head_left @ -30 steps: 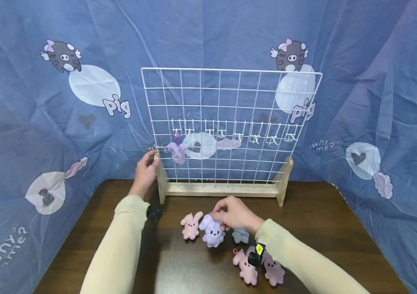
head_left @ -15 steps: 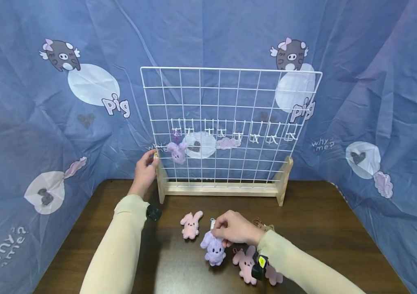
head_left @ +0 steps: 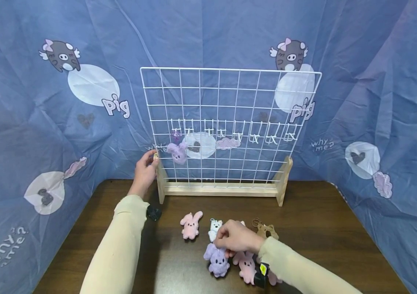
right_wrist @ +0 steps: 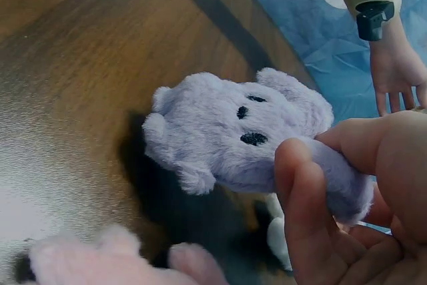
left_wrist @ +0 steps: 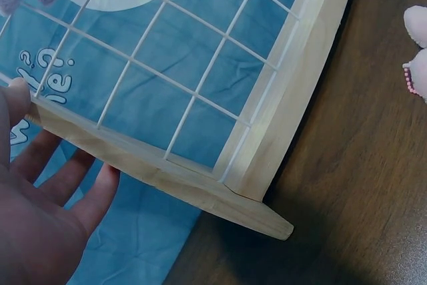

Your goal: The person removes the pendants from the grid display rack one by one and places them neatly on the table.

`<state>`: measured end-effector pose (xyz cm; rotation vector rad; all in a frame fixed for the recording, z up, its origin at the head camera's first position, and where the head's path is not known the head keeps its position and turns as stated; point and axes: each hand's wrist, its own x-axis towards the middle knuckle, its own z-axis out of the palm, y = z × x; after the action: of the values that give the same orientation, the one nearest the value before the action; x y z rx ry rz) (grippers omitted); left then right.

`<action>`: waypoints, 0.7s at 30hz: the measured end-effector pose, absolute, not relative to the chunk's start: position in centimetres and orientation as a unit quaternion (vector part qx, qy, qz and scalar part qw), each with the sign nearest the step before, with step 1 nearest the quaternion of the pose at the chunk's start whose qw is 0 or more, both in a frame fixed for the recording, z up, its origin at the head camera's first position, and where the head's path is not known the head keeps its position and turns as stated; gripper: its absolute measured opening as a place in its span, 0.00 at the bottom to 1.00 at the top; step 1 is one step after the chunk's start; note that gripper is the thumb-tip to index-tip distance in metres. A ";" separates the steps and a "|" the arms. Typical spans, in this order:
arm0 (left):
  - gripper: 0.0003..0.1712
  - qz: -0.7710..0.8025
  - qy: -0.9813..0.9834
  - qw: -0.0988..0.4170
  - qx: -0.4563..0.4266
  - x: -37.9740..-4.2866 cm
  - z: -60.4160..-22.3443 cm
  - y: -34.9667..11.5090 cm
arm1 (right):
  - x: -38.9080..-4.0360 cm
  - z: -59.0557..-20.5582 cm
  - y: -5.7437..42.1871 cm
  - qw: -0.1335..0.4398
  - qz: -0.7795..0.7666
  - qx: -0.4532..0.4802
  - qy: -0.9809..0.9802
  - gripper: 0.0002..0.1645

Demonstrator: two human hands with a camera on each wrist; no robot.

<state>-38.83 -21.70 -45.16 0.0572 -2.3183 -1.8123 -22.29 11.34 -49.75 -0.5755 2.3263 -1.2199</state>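
My left hand point(head_left: 145, 171) grips the upper end of the wooden side post point(left_wrist: 143, 171) of a white wire grid rack point(head_left: 219, 110). Its thumb and fingers lie on opposite sides of the wood in the left wrist view. Between thumb and fingers, my right hand point(head_left: 239, 237) pinches a lilac plush bunny point(right_wrist: 220, 118) by one ear, over the near part of the table. The bunny's face, with black eyes and nose, shows in the right wrist view. Another purple plush bunny point(head_left: 177, 153) hangs at the left of the rack's row of white hooks point(head_left: 255, 138).
On the brown table point(head_left: 179, 269) lie a pink bunny plush point(head_left: 191, 226), a white plush point(head_left: 214, 228) and a brown plush point(head_left: 266, 231). Another pink bunny point(head_left: 246, 266) lies close by the right hand, partly covered. Blue printed cloth point(head_left: 201, 36) surrounds the table.
My right hand has drawn the lilac bunny nearer and slightly right. The white and brown plushes have come into sight behind it. My left hand has stayed on the post.
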 end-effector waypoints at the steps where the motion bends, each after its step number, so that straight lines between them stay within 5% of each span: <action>1: 0.25 -0.614 -0.783 0.099 0.019 -38.8 -45.2 -21.7 | -22.2 -49.8 11.3 0.224 -0.441 -0.211 0.843 0.11; 21: 0.25 -0.615 -0.782 0.097 0.021 -38.7 -45.0 -21.6 | -21.5 -50.4 11.7 0.229 -0.428 -0.213 0.848 0.14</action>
<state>-38.71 -21.57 -45.00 0.0614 -2.3159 -1.8205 -21.49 11.74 -50.42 -0.5864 2.3352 -1.1771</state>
